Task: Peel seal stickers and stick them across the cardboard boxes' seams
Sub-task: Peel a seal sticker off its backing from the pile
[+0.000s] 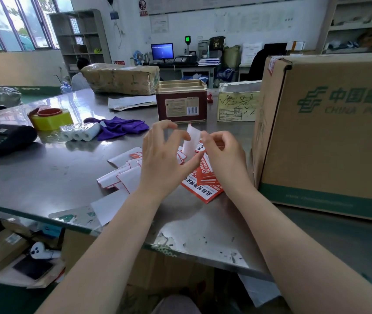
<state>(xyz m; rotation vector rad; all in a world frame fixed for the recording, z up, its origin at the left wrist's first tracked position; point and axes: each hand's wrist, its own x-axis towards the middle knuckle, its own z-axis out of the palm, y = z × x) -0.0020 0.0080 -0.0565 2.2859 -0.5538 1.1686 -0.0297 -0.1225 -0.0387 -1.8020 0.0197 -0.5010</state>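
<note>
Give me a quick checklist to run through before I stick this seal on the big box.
1. Sticker in hand: ok. The left hand and right hand both pinch the white-backed seal sticker, held above the table.
2. Backing fully peeled: cannot tell; the fingers hide the edges.
3. Target within reach: ok. The large brown cardboard China Post box stands right beside the right hand.
4. Seam located: cannot tell; only the box's side and top edge show.
5. Spare stickers ready: ok. The red and white seal stickers lie on the steel table under the hands.
</note>
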